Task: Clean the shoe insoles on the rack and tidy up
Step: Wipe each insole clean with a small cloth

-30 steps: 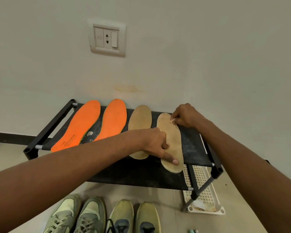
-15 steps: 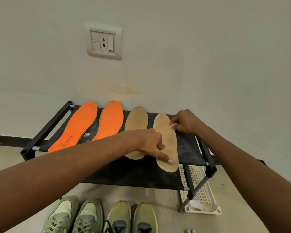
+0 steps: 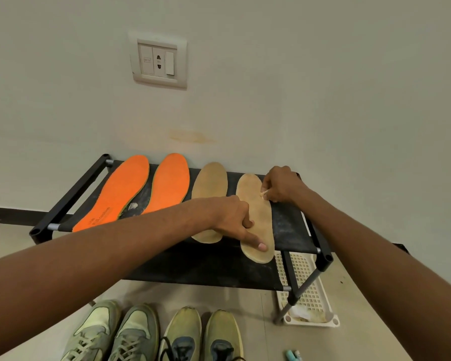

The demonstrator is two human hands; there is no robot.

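Standing against the pale wall (image 3: pixel 323 87), the black shoe rack (image 3: pixel 206 267) was the largest thing in view, its fabric shelf dusty and marked with a whitish smear. Four insoles lay side by side on that shelf, toes toward the wall. At the rack's left end sat one orange insole (image 3: pixel 115 196) with dark lettering near its heel, and a second orange insole (image 3: pixel 168 182) lay just beside it. Toward the rack's right end lay a tan insole (image 3: pixel 208 186), its heel partly hidden by the left hand, and next to it another tan insole (image 3: pixel 258 217), whose heel overhung the shelf's front edge slightly.

On the floor in front of the rack stood two pairs of greenish shoes (image 3: pixel 151 334) in a row, toes toward the camera. Under the rack's right end lay a white plastic tray (image 3: pixel 310 295) with a lattice bottom and something crumpled in its near corner. Above the rack, a switch-and-socket plate (image 3: pixel 158 61) was set in the wall.

The left hand (image 3: pixel 235 217) had its forefinger stretched out and pressed down on the heel part of the rightmost tan insole, the other fingers curled under. The right hand (image 3: pixel 281 186), at the same insole's right edge near the toe, had fingers and thumb closed together on a small pale scrap (image 3: pixel 263 195); what the scrap was could not be told.
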